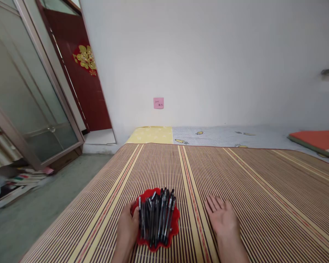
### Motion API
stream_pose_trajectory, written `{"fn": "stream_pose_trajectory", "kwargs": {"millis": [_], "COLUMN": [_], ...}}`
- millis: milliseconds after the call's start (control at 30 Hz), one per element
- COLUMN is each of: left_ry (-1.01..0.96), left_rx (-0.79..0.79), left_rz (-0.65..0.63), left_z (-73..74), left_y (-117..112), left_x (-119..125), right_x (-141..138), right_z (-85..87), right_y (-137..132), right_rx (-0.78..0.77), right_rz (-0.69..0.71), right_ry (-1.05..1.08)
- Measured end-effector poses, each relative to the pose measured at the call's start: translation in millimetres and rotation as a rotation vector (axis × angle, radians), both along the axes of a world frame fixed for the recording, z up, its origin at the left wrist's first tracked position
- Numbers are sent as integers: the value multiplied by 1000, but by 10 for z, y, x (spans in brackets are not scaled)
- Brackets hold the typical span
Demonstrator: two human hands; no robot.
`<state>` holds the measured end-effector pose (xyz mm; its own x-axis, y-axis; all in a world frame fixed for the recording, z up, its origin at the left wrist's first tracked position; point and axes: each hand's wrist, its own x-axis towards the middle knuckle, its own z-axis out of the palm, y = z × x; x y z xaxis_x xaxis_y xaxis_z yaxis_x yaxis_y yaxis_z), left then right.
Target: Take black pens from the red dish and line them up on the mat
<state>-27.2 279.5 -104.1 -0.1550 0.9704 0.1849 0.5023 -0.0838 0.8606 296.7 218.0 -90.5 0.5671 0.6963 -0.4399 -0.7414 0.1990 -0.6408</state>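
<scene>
The scene is covered by a single view, taken from the wearer's head. It is faced forward and tipped down, so that the striped mat [159,164] is looked along toward its far edge, with the pale wall [208,65] met nearly square behind. The left hand [127,226], the right hand [225,221] and the red dish [176,219] are seen closest, from above at a slant. The mat's near edge is cut off by the bottom border, while its far left corner is included. A wide span is taken in, from the dark red door [63,36] beyond that corner to the orange cloth [320,139] past the far edge at right.
</scene>
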Motion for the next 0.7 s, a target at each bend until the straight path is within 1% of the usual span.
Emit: {"fn": "stream_pose_trajectory", "kwargs": {"millis": [167, 267, 333, 400, 567, 633, 700], "left_ry": [63, 85, 95, 102, 102, 96, 85], "left_rx": [-4, -3, -1, 0, -6, -12, -23], "left_rz": [1, -6, -9, -14, -25, -28, -34], "left_z": [42, 57, 70, 91, 151, 160, 159], "left_y": [-21, -25, -28, -35, -68, -76, -79], "left_x": [-4, -3, 3, 10, 15, 14, 18], "right_x": [-133, -145, -120, -91, -86, -105, -126], "right_z": [91, 129, 129, 116, 79, 79, 94], "right_y": [-5, -21, -30, -33, -21, -20, -28], "right_rx": [-7, -42, -79, -95, -68, -81, -54], "right_rz": [38, -21, -55, -55, -41, -37, -25], "right_ry": [-79, -137, -115, -65, -57, -30, -46]}}
